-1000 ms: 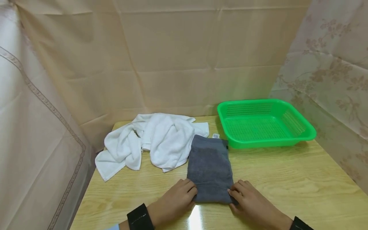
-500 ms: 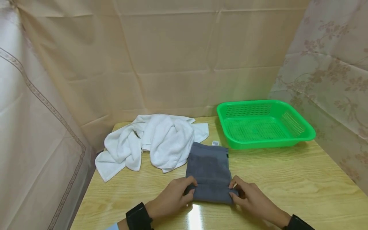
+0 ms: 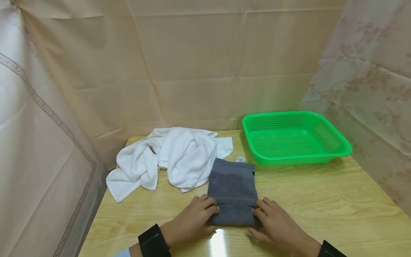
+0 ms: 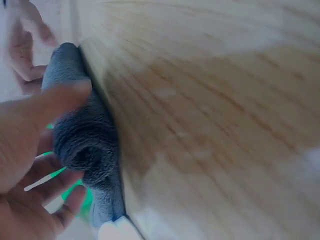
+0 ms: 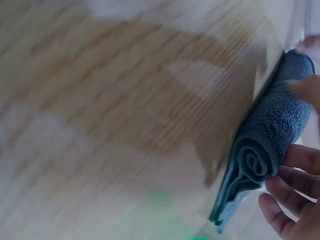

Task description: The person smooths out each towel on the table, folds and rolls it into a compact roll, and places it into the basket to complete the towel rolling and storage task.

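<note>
My left hand (image 3: pixel 200 216) and right hand (image 3: pixel 276 221) curl loosely round the two ends of a rolled gray towel (image 3: pixel 232 182), thumbs on the near side and fingers over the top. The towel lies on the wooden table (image 3: pixel 321 200) between my fingers, its flat part stretching away beyond them. I judge it light, soft and floppy, neither slippery nor fragile; the roll looks likely to loosen if I let go, so both ends, held evenly and low, seem the best hold. It is dark gray with a fuzzy nap, a smoother band along its far edge, and a spiral of layers (image 5: pixel 252 162) showing at the roll's end. A small white label (image 3: pixel 240 159) pokes out past that far edge. Beyond my left fingers are crumpled white towels (image 3: pixel 192 157); beyond my right, a green basket (image 3: pixel 302 161).
</note>
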`<state>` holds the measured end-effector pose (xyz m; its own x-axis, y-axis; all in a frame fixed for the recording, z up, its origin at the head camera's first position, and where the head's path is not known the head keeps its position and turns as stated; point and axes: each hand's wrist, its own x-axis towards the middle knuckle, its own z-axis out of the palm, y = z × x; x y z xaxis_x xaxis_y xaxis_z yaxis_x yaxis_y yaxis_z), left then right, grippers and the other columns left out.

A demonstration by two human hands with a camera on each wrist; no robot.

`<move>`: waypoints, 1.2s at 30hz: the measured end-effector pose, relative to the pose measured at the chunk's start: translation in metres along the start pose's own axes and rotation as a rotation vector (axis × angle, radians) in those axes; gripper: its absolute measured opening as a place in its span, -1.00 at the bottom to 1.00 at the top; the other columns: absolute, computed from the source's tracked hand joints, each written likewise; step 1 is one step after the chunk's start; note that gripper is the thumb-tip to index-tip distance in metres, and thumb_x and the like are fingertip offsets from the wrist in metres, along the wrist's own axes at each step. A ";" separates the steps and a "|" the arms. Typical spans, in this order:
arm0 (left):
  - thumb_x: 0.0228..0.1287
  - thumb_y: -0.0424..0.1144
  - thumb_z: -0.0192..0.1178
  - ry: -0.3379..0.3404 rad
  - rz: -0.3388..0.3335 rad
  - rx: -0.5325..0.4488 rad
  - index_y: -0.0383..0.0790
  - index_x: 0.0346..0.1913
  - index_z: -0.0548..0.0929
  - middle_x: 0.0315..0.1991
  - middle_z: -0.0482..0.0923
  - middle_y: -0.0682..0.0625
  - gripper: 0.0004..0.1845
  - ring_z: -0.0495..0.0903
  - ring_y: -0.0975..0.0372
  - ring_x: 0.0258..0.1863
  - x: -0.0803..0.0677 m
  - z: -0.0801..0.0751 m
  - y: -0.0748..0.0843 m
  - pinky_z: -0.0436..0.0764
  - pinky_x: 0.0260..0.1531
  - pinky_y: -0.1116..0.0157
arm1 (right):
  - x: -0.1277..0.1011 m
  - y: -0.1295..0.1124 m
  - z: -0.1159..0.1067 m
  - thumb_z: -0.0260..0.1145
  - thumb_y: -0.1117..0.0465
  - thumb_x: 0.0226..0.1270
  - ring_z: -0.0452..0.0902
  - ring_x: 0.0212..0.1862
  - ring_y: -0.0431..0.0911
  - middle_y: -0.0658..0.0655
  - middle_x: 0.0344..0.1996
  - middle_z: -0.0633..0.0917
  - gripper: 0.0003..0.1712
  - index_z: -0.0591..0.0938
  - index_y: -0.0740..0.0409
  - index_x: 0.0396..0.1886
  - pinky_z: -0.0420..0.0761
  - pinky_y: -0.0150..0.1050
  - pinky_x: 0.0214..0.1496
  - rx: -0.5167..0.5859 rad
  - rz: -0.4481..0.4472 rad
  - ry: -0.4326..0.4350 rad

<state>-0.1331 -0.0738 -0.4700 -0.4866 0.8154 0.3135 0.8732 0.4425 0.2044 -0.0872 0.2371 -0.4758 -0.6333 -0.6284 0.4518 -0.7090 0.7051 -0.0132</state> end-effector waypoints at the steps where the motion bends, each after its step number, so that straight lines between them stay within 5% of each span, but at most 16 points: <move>1: 0.18 -0.09 0.53 -0.001 0.013 0.006 -0.13 -0.06 0.73 -0.08 0.55 0.09 -0.67 0.47 0.25 -0.09 0.000 0.000 0.000 0.44 -0.15 0.33 | 0.000 -0.002 0.000 0.54 -0.08 0.22 0.39 -0.19 -0.15 -0.02 -0.20 0.57 -0.64 0.74 0.11 -0.25 0.50 -0.18 -0.21 -0.025 -0.004 -0.014; 7: 0.30 -0.22 0.43 -0.013 -0.002 -0.046 -0.22 0.00 0.74 -0.09 0.59 0.04 -0.73 0.54 0.31 -0.11 0.000 0.001 -0.001 0.54 -0.08 0.39 | 0.001 -0.004 -0.003 0.62 0.11 -0.05 0.45 -0.23 -0.11 0.03 -0.26 0.63 -0.61 0.75 0.19 -0.23 0.54 -0.18 -0.22 -0.075 0.001 -0.023; 13: 0.52 -0.21 0.19 -0.063 -0.168 -0.262 -0.27 0.18 0.65 -0.02 0.57 0.04 -0.70 0.50 0.42 -0.16 -0.001 0.002 -0.001 0.54 -0.16 0.50 | -0.001 0.003 -0.006 0.50 0.20 0.25 0.41 -0.30 -0.33 -0.07 -0.24 0.67 -0.71 0.71 0.12 -0.04 0.51 -0.35 -0.37 0.261 0.258 -0.153; 16: 0.53 -0.25 0.19 0.000 -0.246 -0.370 -0.18 0.19 0.61 0.01 0.51 0.07 -0.73 0.50 0.40 -0.12 -0.002 0.004 -0.002 0.56 -0.14 0.44 | 0.001 0.008 -0.006 0.43 0.23 0.37 0.42 -0.41 -0.39 -0.10 -0.25 0.69 -0.70 0.59 0.04 0.05 0.47 -0.38 -0.43 0.457 0.364 -0.184; 19: 0.51 -0.26 0.24 0.074 -0.237 -0.371 -0.12 0.14 0.65 0.01 0.49 0.09 -0.77 0.52 0.39 -0.10 -0.001 0.005 -0.004 0.56 -0.13 0.46 | 0.003 0.012 -0.005 0.39 0.26 0.41 0.40 -0.52 -0.42 -0.19 -0.41 0.65 -0.72 0.51 -0.08 -0.03 0.44 -0.40 -0.50 0.531 0.391 -0.177; 23: 0.45 -0.14 0.33 0.097 -0.138 -0.205 -0.15 0.11 0.76 -0.02 0.53 0.09 -0.72 0.52 0.37 -0.13 -0.002 0.005 -0.008 0.52 -0.15 0.52 | 0.005 0.010 -0.005 0.42 0.26 0.38 0.30 -0.52 -0.42 -0.26 -0.49 0.56 -0.80 0.60 -0.15 -0.19 0.38 -0.41 -0.53 0.403 0.343 -0.146; 28: 0.18 0.01 0.53 0.067 -0.035 -0.001 -0.19 0.19 0.72 0.07 0.55 0.04 -0.44 0.45 0.23 -0.01 -0.005 0.003 -0.007 0.52 -0.01 0.30 | 0.002 0.004 -0.005 0.58 0.01 0.20 0.34 -0.33 -0.36 -0.14 -0.20 0.59 -0.79 0.68 -0.16 -0.30 0.45 -0.38 -0.42 0.136 0.191 -0.065; 32: 0.18 -0.15 0.54 0.088 -0.006 0.030 -0.23 0.18 0.71 0.08 0.57 0.03 -0.49 0.48 0.21 0.06 -0.005 0.005 -0.007 0.52 0.02 0.23 | 0.002 0.002 -0.002 0.69 -0.06 -0.02 0.38 -0.25 -0.23 -0.04 -0.12 0.56 -0.59 0.69 -0.03 -0.27 0.52 -0.28 -0.32 0.027 0.071 -0.019; 36: 0.19 -0.27 0.48 0.129 -0.004 -0.006 -0.27 0.13 0.73 0.00 0.59 0.03 -0.57 0.53 0.23 0.01 -0.004 0.007 -0.007 0.54 0.04 0.27 | 0.000 0.001 0.002 0.65 0.16 -0.10 0.49 -0.22 -0.15 -0.01 -0.20 0.60 -0.57 0.69 0.13 -0.21 0.60 -0.24 -0.23 -0.002 0.006 0.033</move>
<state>-0.1368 -0.0773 -0.4792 -0.4897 0.7587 0.4297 0.8714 0.4429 0.2110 -0.0892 0.2370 -0.4778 -0.6273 -0.6127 0.4807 -0.7044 0.7096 -0.0148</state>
